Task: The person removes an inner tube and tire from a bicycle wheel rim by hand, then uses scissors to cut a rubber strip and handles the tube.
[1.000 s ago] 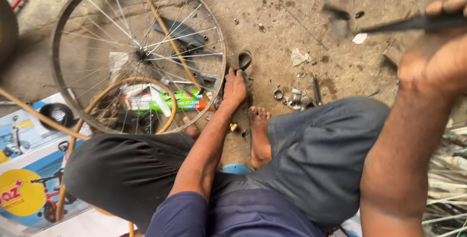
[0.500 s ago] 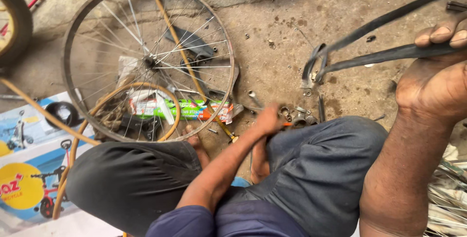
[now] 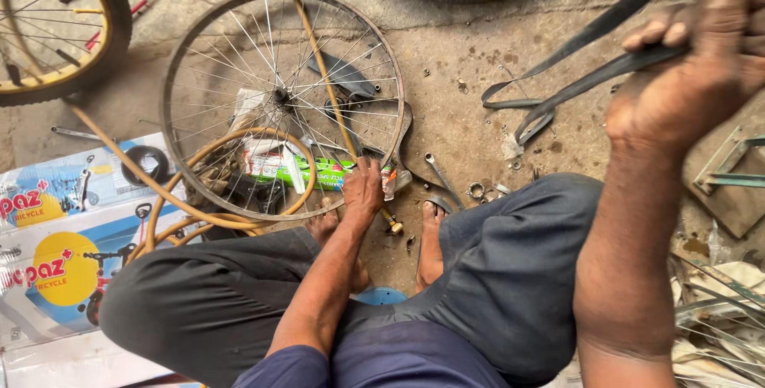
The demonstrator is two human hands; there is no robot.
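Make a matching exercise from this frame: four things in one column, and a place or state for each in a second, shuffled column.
Things:
1. bare spoked wheel
2. black inner tube
3. yellow-rimmed wheel
4. spanner

Places or states:
A. top left corner, tyre on
B. flat on the floor between the wheel and the right knee
C. gripped in the raised right hand
D. lying on the floor, left hand at its near rim

Pairs: 1-D, 2-C, 3-A, 4-B

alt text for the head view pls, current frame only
Seated on a concrete floor, a person's right hand lifts a limp black rubber inner tube, while the left hand reaches down to a bare spoked steel bicycle wheel lying flat beside a looped tan hose.
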